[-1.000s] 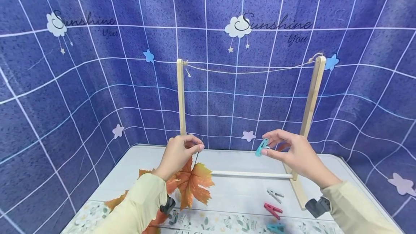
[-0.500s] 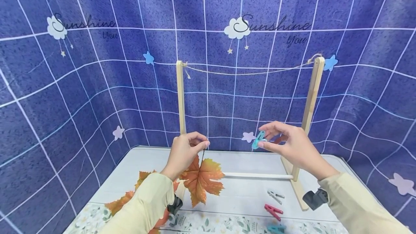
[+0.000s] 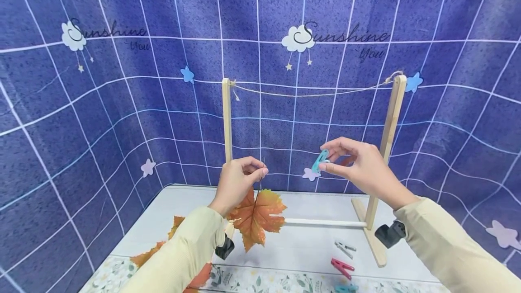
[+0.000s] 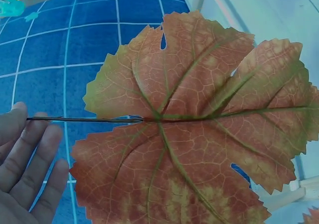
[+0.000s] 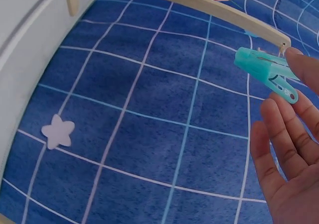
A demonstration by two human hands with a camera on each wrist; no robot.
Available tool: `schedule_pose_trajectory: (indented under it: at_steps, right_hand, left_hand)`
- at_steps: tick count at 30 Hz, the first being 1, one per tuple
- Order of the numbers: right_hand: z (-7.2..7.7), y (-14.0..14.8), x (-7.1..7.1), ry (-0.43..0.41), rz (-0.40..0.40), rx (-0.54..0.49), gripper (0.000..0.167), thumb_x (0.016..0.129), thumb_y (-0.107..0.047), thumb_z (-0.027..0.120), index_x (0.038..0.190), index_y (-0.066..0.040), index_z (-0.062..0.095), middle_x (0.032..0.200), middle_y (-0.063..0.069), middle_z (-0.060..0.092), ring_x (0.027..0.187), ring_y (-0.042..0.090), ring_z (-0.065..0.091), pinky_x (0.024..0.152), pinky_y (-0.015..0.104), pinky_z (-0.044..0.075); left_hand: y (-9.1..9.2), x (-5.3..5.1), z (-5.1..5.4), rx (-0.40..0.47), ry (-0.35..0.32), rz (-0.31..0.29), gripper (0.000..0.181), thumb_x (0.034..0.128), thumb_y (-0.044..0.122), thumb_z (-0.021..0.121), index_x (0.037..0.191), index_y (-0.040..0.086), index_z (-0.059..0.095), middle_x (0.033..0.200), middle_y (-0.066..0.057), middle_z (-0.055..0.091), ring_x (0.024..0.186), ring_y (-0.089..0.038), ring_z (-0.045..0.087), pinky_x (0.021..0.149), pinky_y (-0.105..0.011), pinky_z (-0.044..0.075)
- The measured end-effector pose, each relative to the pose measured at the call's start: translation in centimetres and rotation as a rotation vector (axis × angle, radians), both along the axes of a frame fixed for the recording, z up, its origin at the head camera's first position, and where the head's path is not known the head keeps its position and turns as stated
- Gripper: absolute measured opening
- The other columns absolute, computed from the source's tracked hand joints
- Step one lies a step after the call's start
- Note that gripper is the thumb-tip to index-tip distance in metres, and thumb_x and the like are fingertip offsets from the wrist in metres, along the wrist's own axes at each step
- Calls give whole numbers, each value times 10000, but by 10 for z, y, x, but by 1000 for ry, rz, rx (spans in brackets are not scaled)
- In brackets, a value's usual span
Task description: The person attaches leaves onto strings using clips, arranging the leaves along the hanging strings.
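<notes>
My left hand [image 3: 240, 179] pinches the thin dark stem of an orange maple leaf [image 3: 257, 217], which hangs below the fingers in front of the stand's left post. In the left wrist view the leaf [image 4: 199, 114] fills most of the picture, its stem between thumb and fingers. Off to the right, my right hand [image 3: 362, 166] holds a teal clothespin [image 3: 320, 161] between thumb and fingertips. The right wrist view shows this clothespin [image 5: 264, 69] with its nose pointing away from the hand. Both hands are raised above the table, below the string [image 3: 301, 96].
A wooden stand with a left post [image 3: 227, 121] and right post [image 3: 391, 125] carries the string; a white bar [image 3: 325, 223] joins its base. On the table lie grey [image 3: 345, 247], red [image 3: 343, 267] and teal [image 3: 346, 288] clothespins. More leaves [image 3: 148, 253] lie at left, partly behind the sleeve.
Both hands have risen. The left hand has moved slightly right, carrying the leaf up with it; the right hand has come slightly left with the clothespin.
</notes>
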State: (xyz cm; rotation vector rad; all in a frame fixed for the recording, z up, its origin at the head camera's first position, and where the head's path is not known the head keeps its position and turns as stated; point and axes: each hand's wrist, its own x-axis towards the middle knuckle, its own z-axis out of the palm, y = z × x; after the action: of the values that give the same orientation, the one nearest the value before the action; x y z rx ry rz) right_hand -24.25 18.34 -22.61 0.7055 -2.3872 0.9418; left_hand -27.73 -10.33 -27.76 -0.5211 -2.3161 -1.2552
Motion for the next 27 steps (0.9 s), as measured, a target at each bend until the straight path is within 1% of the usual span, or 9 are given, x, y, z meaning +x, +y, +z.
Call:
schedule_pose_trajectory:
  at_steps: [3,8,12,14,16,22,27]
  right_hand:
    - [10,-2,-2,11,1,12,317,889,-236,815,1164,-108,720,917,-19,722,876,149,669,768,268,551]
    - [24,-7,-8,24,-9,39,330,896,-264,806,1174,-109,717,928,-4,726,892,153,668,778,284,545]
    - [33,-11,-11,15,-13,55,345,912,-293,788,1193,-108,712,948,11,723,913,158,658,799,326,539]
    - [37,-13,-14,11,-11,57,347,923,-304,775,1203,-109,708,964,19,722,925,162,655,808,349,535]
    - [42,-15,-16,13,-9,56,341,931,-302,768,1203,-105,708,967,29,721,923,164,654,810,363,538]
    - [57,-20,-24,30,-4,52,339,927,-291,774,1198,-100,707,962,46,716,911,170,659,823,370,550]
    - [69,-25,-31,86,-12,65,324,910,-284,793,1175,-112,720,945,40,731,891,169,666,788,352,530]
  left_hand:
    - [3,-1,6,4,11,-5,50,891,138,790,911,93,779,741,13,745,700,-115,683,708,-331,505]
    - [7,-3,14,6,33,-3,54,899,151,786,916,100,780,714,-9,736,689,-125,675,702,-316,481]
    - [9,-5,20,15,25,0,59,914,156,774,928,100,782,694,-24,724,665,-152,663,615,-279,429]
    - [10,-6,23,15,24,3,65,916,161,773,934,100,782,679,-6,713,650,-147,652,576,-265,398]
    - [11,-9,26,17,26,4,76,919,167,772,940,95,781,681,-21,715,638,-136,639,553,-258,378]
    - [13,-17,33,26,36,15,91,923,177,768,933,87,774,710,-67,728,614,-115,614,523,-257,379]
    - [14,-23,41,29,58,37,86,917,175,775,919,89,776,681,-28,719,616,-138,644,530,-260,388]
